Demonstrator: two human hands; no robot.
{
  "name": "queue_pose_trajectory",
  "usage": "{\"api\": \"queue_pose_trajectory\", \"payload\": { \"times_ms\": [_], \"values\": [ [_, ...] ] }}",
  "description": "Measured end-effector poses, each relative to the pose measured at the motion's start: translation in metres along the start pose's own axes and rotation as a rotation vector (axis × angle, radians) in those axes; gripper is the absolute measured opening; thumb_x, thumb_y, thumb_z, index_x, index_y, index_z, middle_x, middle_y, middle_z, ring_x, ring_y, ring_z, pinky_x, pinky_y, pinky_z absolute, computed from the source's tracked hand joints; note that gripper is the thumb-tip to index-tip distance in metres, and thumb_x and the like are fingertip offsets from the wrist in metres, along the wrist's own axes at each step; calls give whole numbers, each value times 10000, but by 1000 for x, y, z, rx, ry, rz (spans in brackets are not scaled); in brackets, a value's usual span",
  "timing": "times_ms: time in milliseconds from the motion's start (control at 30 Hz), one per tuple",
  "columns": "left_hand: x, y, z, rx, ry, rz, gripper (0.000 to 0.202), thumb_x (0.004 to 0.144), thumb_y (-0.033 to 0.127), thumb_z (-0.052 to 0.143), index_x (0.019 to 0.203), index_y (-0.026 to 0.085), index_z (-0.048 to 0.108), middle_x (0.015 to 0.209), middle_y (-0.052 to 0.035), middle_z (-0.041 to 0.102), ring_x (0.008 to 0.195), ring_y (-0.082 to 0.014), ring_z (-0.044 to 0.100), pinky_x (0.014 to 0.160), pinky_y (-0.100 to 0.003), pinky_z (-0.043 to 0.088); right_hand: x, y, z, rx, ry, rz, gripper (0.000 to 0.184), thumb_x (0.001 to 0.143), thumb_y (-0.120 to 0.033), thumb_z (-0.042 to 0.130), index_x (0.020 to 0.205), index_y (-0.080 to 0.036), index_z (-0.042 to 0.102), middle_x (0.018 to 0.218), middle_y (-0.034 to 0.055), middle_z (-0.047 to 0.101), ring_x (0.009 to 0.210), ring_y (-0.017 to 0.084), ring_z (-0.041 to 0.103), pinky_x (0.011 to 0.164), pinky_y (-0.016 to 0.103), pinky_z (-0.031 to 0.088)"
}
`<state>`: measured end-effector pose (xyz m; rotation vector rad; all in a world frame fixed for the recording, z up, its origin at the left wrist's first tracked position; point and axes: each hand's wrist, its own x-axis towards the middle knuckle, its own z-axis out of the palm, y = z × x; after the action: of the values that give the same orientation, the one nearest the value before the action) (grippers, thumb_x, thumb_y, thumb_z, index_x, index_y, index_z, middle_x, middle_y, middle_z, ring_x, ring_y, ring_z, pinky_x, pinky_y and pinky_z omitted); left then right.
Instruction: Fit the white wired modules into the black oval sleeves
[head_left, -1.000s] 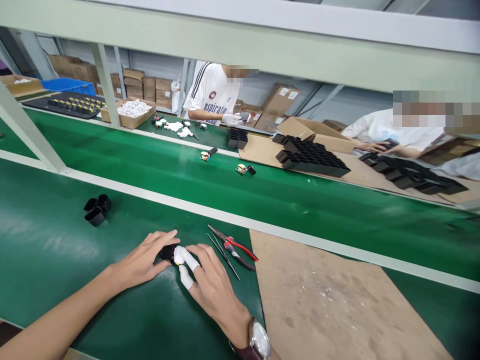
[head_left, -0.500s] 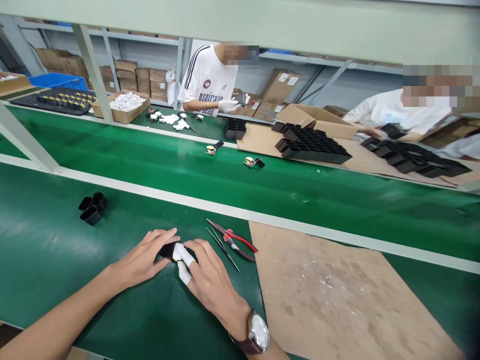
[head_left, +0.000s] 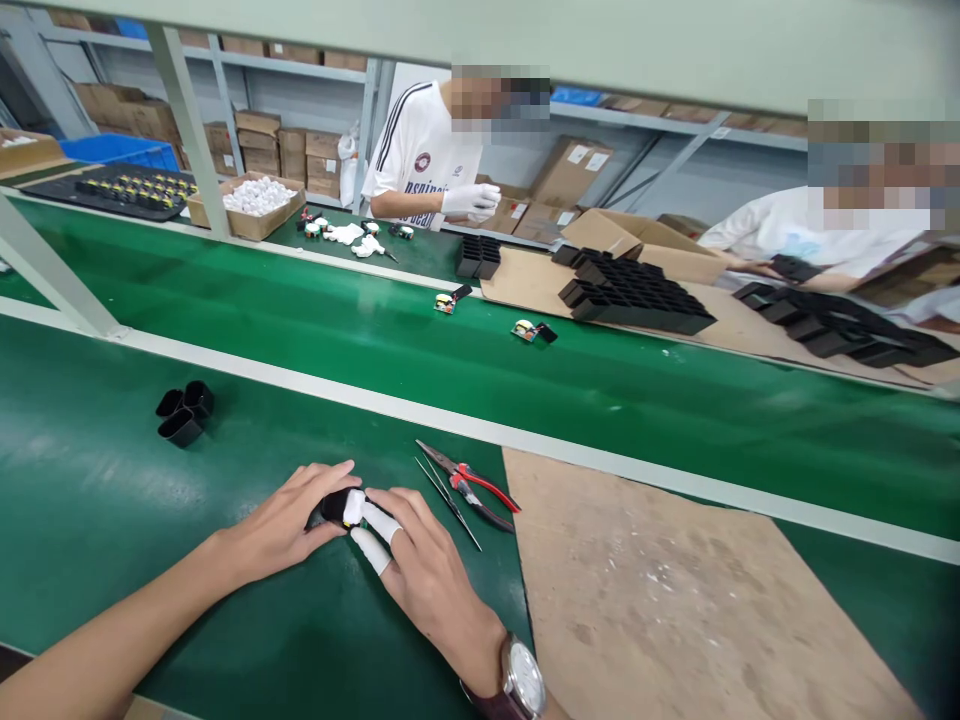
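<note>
My left hand (head_left: 296, 515) is wrapped around a small black plastic case (head_left: 330, 508) lying on its side on the green bench. At the open right end of the case sits a circuit board with a white top piece (head_left: 354, 507), with a bit of yellow showing below. My right hand (head_left: 424, 560), with white finger cots on thumb and index finger, pinches this board at its right edge. How deep the board sits in the case is hidden. Right of my hands lie tweezers (head_left: 448, 503) and red-handled pliers (head_left: 469, 485).
Three black cases (head_left: 182, 415) stand at the left. A cardboard sheet (head_left: 675, 600) covers the bench on the right. Beyond a white rail, two circuit boards (head_left: 452, 299) lie on the green belt (head_left: 337, 340). Two co-workers stand across, near rows of black cases (head_left: 637, 295).
The white top piece shows more fully between my hands as my right fingers shift slightly right. Boards on the belt moved right. The nearer co-worker's dark item is no longer visible.
</note>
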<state>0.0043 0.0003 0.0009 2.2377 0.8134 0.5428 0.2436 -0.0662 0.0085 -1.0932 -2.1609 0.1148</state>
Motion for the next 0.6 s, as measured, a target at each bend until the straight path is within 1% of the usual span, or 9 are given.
{"api": "queue_pose_trajectory", "payload": {
  "times_ms": [67, 133, 233, 300, 400, 433, 500, 567, 600],
  "values": [
    [-1, 0, 0, -2, -7, -6, 760, 1066, 222, 580, 1657, 408, 141, 1496, -53, 596, 1317, -263, 551, 1134, -502, 463, -3, 3, 4, 37, -13, 3, 280, 926, 36, 557, 1101, -181, 583, 1400, 156, 586, 1212, 317, 536, 939, 517, 590],
    [-2, -1, 1, -5, -7, -9, 746, 1068, 232, 577, 1656, 406, 153, 1491, -60, 602, 1304, -272, 569, 1135, -519, 462, -3, 4, 7, 78, -37, 13, 276, 940, 21, 566, 1125, -182, 592, 1407, 155, 580, 1225, 313, 534, 946, 515, 590],
    [-2, -4, 2, -15, 6, -26, 717, 1062, 242, 583, 1642, 413, 197, 1501, -57, 597, 1303, -277, 589, 1149, -537, 458, 3, 0, 8, 125, -80, 45, 267, 990, -76, 593, 1235, -183, 600, 1413, 155, 574, 1250, 305, 538, 989, 509, 585],
    [-2, -5, 3, -26, 18, -59, 711, 1048, 260, 610, 1630, 410, 230, 1503, -50, 604, 1329, -278, 589, 1171, -537, 450, 8, -2, 7, 129, -118, 75, 309, 1014, -165, 614, 1321, -181, 583, 1448, 161, 551, 1303, 310, 523, 1046, 521, 562],
    [0, -6, 0, -86, 6, -93, 761, 1025, 290, 642, 1640, 384, 203, 1526, -45, 597, 1409, -264, 559, 1203, -487, 444, 11, -1, 1, 99, -181, 94, 361, 1033, -261, 621, 1384, -198, 563, 1495, 149, 528, 1359, 308, 506, 1093, 521, 535],
    [0, -6, -1, -113, -12, -102, 780, 1021, 287, 639, 1647, 373, 180, 1546, -49, 581, 1431, -255, 546, 1204, -460, 450, 10, 1, -2, 73, -178, 100, 365, 1040, -269, 610, 1395, -203, 557, 1483, 144, 542, 1348, 300, 522, 1087, 509, 539],
    [1, -5, -5, -150, -49, -122, 797, 1019, 252, 607, 1658, 353, 143, 1587, -65, 540, 1436, -245, 550, 1184, -419, 474, 7, 7, -7, -24, -110, 130, 370, 1052, -253, 578, 1414, -191, 541, 1418, 148, 592, 1286, 287, 575, 1053, 484, 557],
    [1, -5, -7, -148, -67, -139, 783, 1017, 202, 558, 1663, 341, 139, 1608, -82, 513, 1417, -248, 570, 1165, -416, 490, 1, 16, -12, -205, -29, 190, 364, 1056, -224, 542, 1414, -157, 538, 1311, 166, 645, 1194, 297, 626, 992, 485, 577],
    [1, -5, -7, -134, -62, -141, 776, 1012, 193, 552, 1663, 336, 154, 1612, -90, 506, 1417, -256, 568, 1166, -427, 489, -2, 21, -14, -315, -11, 219, 350, 1054, -212, 529, 1396, -138, 550, 1260, 179, 663, 1151, 312, 643, 957, 494, 584]
  ]
}}
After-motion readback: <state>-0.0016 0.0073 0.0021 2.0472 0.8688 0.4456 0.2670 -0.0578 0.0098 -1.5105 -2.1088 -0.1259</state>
